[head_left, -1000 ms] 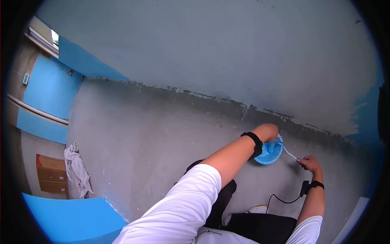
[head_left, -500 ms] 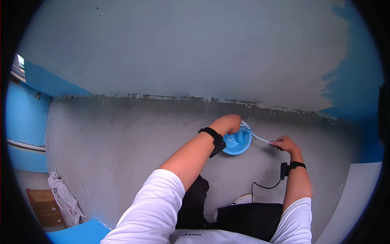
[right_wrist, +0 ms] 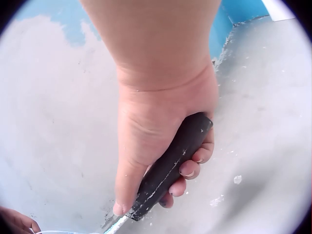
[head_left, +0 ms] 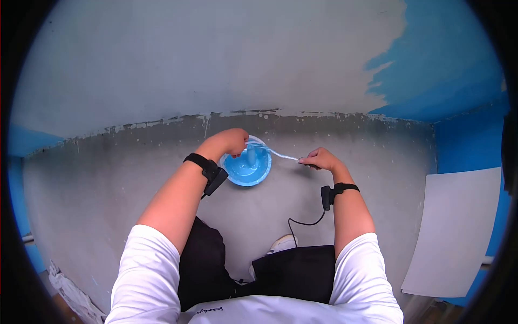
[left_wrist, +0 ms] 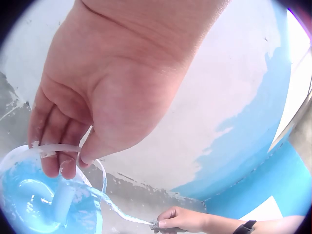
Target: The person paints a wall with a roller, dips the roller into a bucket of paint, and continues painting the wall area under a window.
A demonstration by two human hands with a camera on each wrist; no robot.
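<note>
My left hand (head_left: 236, 142) holds the thin white handle of a bucket (head_left: 265, 174), fingers and thumb curled round it in the left wrist view. Wet light-blue paint (left_wrist: 31, 204) covers the bucket's inside. A paint roller's blue sleeve (left_wrist: 62, 202) stands in the bucket. From it a paint-coated rod (head_left: 282, 156) runs out over the rim to my right hand (head_left: 320, 159). That hand grips the roller's black handle (right_wrist: 173, 163), thumb along one side and fingers wrapped beneath. Dried paint specks mark the handle.
Ahead rises a grey-white wall (head_left: 216, 59) with blue paint (head_left: 437, 65) at its right. A white board (head_left: 453, 232) leans at the right. Crumpled plastic (head_left: 73, 291) lies at lower left. The person's shoe (head_left: 283, 244) is on the grey floor near the bucket.
The head view has swung to the right, so bucket, hands and wall have shifted left in it. Both hands keep their holds, and the roller sleeve stays in the bucket.
</note>
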